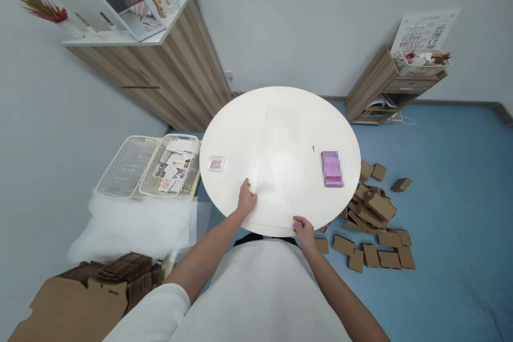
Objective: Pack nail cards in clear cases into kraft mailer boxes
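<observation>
A thin, see-through white sheet (276,171) appears to lie over the middle of the white oval table, its outline faint against the top. My left hand (246,199) rests on its left part, index finger stretched forward and thumb apart. At the near table edge, the fingers of my right hand (303,230) are pinched at what looks like the sheet's near right corner. Off to the left sits a small clear plastic case (216,164) with pinkish contents. On the right side of the tabletop is a purple box (332,169), its surface blurred out.
White baskets stand left, one holding cards (174,165), beside a pile of white sheets (136,227) and folded cardboard (80,299). Small brown boxes (377,208) cover the floor at right. A wooden cabinet (188,59) and a small shelf (372,85) stand behind the table (280,95).
</observation>
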Demonstrator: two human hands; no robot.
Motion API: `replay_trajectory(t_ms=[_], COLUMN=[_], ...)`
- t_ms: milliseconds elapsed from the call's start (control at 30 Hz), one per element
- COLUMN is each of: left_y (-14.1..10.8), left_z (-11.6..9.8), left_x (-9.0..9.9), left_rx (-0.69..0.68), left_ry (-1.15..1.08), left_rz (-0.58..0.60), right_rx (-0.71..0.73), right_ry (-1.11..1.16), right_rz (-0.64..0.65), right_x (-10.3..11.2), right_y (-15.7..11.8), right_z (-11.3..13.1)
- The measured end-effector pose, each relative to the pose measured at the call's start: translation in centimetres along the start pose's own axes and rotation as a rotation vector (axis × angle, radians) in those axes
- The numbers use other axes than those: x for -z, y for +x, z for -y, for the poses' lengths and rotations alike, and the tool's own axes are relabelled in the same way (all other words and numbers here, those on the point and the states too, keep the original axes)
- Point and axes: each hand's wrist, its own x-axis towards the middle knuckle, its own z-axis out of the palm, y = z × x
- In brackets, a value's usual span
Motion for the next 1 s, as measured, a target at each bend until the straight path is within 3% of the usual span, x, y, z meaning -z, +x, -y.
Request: replay_trajectory(t_ms=[233, 300, 367, 467, 533, 600, 667, 833, 1000], left_y=[1.3, 1.4, 1.1, -0.1, -0.8, -1.1, -0.7, 0.9, 1.2], left_z=[0.4, 0.4, 0.5, 1.3, 2.0, 2.6, 3.0, 2.7, 2.7], left_x=[2.8, 3.6, 4.4, 5.1, 5.3, 5.4, 5.4, 5.6, 6.0], left_rx=[-0.038, -0.111, -0.267, -0.530, -0.603, -0.582, -0.557, -0.532, -0.547], left_ry=[0.024, 0.059, 0.148, 0.295, 0.372, 0.450, 0.490, 0.359, 0.384], left_rz=[0.011, -0.018, -0.024, 0.122, 0.265, 0.359, 0.402, 0.442, 0.473], right_rx=[0.109, 0.145, 0.203, 0.349, 0.422, 0.420, 0.385, 0.346, 0.318], right_ry=[-0.246, -0.435, -0.675, -0.981, -1.107, -1.191, -1.243, -1.263, -1.252], right_rz=[0.004, 0.023, -0.017, -0.042, 0.071, 0.173, 0.193, 0.129, 0.044], right_x=[-1.8, -2.3, -3.0, -4.3, -5.3, -6.1, -6.8, -7.6, -8.3], right_y=[0.2, -0.2, -1.0, -1.9, -2.1, -1.9, -1.6, -1.2, -1.7], right_z=[1.4, 2.0, 2.5, 2.9, 3.1, 3.2, 3.2, 3.3, 4.2])
